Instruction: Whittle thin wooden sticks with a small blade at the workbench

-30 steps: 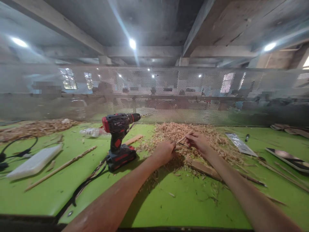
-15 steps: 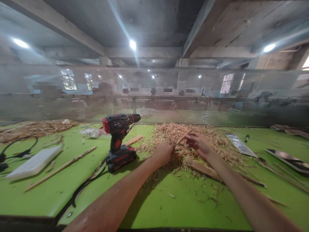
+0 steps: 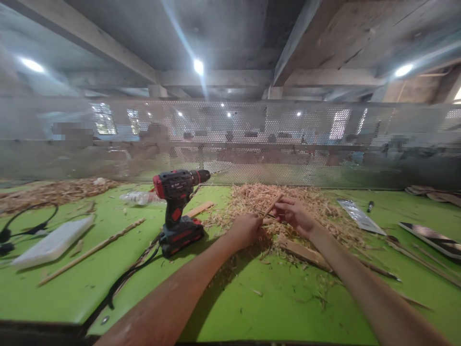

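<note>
My left hand [image 3: 247,228] is closed around the lower end of a slim wooden stick [image 3: 272,205], which slants up and to the right. Close on its right is my right hand [image 3: 294,215], its fingers curled by the stick around a thin dark tool that is mostly hidden. Whether the tool touches the wood I cannot tell. Under and behind both hands spreads a heap of pale wood shavings [image 3: 248,197]. A flat wooden piece [image 3: 306,253] lies below my right wrist.
A cordless drill [image 3: 176,206] stands upright left of my hands. Farther left lie a twisted wooden stick [image 3: 93,250], a white foam block [image 3: 54,240] and a plastic bottle [image 3: 140,197]. A phone-like slab [image 3: 432,239] lies right. A perforated screen [image 3: 230,144] closes the back.
My right hand has shifted slightly left, closer to my left hand. The thin dark tool, plainer before, is now mostly covered. The stick remains in my left hand.
</note>
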Demonstrator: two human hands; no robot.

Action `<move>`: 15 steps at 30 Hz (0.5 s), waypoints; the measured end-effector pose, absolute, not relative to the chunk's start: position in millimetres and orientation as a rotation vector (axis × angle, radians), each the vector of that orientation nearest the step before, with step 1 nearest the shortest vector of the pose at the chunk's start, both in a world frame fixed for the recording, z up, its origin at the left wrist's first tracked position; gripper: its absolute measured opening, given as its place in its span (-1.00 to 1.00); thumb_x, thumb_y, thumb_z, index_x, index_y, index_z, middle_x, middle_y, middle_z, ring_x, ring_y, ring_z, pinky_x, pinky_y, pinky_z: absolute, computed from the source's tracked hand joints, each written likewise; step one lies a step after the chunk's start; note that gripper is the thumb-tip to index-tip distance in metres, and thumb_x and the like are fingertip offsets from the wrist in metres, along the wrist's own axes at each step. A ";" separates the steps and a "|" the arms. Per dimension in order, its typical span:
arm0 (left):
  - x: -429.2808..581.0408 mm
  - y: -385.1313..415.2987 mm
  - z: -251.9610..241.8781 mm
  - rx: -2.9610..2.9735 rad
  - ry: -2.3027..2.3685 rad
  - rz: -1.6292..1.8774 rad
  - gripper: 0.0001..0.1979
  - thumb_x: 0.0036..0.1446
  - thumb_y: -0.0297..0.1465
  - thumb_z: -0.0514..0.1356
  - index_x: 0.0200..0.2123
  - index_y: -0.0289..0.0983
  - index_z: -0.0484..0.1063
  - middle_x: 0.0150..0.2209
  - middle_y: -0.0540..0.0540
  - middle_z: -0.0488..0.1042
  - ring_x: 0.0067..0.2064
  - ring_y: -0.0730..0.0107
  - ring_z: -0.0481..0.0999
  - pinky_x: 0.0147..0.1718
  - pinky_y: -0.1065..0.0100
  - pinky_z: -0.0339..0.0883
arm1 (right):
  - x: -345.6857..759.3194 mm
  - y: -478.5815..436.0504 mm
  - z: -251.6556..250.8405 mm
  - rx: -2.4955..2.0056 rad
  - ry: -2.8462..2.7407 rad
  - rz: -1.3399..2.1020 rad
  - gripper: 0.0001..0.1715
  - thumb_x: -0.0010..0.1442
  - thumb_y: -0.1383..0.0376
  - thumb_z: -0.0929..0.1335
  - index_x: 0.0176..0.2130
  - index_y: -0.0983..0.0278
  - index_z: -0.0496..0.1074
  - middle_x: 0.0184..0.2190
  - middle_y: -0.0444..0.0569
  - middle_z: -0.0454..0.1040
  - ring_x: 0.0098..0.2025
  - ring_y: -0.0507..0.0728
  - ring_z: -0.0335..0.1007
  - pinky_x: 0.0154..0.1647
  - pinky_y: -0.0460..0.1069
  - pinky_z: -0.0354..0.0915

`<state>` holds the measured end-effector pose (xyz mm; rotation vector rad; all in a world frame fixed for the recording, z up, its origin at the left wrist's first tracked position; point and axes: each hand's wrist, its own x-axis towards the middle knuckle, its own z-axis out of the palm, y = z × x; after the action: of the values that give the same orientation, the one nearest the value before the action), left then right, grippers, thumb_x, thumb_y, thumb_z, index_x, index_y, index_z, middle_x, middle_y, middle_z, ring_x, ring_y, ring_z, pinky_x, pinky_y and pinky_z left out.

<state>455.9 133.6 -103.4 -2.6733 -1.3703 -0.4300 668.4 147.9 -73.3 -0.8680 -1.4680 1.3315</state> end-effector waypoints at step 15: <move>455.3 141.8 -110.4 -2.693 -1.243 -0.495 -0.80 0.36 -0.45 0.15 -0.14 -0.27 0.60 -0.14 -0.26 0.59 -0.07 0.09 0.57 -0.15 0.20 0.51 | 670.7 149.1 -70.2 -0.789 -1.295 1.347 -0.72 0.04 0.07 0.58 -0.40 0.17 0.54 -0.40 -0.03 0.53 -0.36 0.12 0.37 -0.26 0.06 0.34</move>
<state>455.3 141.8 -110.4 -2.6929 -1.2432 -0.4945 670.7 149.1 -70.2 -0.7892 -1.2954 1.3474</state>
